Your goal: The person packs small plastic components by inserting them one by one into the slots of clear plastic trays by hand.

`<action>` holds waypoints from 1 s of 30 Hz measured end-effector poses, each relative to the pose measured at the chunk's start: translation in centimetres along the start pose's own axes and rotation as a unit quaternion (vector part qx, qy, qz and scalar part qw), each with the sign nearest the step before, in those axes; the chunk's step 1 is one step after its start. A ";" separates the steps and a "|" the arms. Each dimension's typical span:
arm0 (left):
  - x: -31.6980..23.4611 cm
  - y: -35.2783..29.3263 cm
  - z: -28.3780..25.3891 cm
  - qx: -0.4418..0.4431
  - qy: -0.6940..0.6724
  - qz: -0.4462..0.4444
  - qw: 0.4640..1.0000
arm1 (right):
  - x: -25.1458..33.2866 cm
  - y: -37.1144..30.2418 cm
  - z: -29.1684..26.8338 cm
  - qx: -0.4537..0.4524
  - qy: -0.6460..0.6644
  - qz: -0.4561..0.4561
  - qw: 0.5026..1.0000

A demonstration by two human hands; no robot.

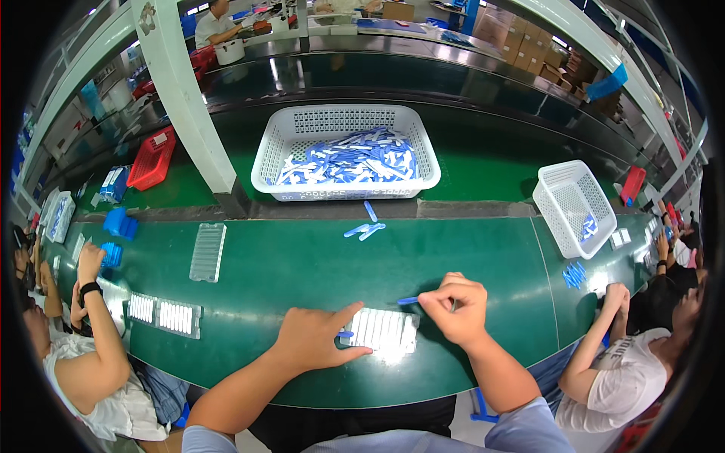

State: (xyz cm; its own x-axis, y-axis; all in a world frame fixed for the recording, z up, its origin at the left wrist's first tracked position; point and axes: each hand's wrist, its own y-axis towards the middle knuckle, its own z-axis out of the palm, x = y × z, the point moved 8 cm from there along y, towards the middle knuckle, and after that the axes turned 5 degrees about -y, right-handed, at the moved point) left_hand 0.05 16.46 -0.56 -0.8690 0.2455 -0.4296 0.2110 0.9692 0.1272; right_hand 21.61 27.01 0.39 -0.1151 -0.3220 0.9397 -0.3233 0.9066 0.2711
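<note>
A clear plastic tray (391,331) with long narrow compartments lies on the green table in front of me, glare whitening part of it. My left hand (321,336) rests at its left end, thumb and index finger spread apart along the tray's edge. Between them a small blue piece (345,334) shows at the leftmost compartment; whether the hand touches it I cannot tell. Just above the tray's right end, my right hand (457,308) pinches a slim blue plastic stick (408,300) between thumb and fingers, its tip pointing left.
Beyond stands a white basket (281,186) heaped with blue and white sticks. Several loose sticks (365,230) lie before it. An unused-looking clear tray (208,253) and filled trays (178,317) lie left. A smaller white basket (570,208) stands right. Co-workers sit on both sides.
</note>
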 end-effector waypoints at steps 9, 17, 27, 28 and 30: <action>2.0 -0.4 -0.7 -0.085 -0.020 -0.019 0.996 | 3.7 -2.6 6.3 0.214 -0.308 -0.336 0.864; 2.2 -0.5 -0.9 -0.102 -0.019 -0.033 0.994 | 3.7 -2.3 6.1 0.239 -0.283 -0.294 0.881; 2.2 -0.2 -1.8 -0.155 -0.031 0.010 0.987 | 2.2 -1.1 4.9 0.255 -0.274 -0.239 0.896; 2.4 -0.3 -2.0 -0.164 -0.028 0.012 0.986 | 3.4 -0.8 4.9 0.202 -0.280 -0.266 0.900; 3.2 -0.7 -2.2 -0.180 -0.028 0.014 0.983 | 4.3 -0.5 5.7 0.180 -0.302 -0.270 0.896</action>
State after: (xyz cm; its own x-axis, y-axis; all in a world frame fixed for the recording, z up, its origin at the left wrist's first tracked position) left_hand -3.84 16.52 -0.01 -0.8374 0.2817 -0.4683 0.0537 0.8952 0.4425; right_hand 15.94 23.63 3.06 -0.3041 -0.8744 0.3781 -0.7543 0.4634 0.4650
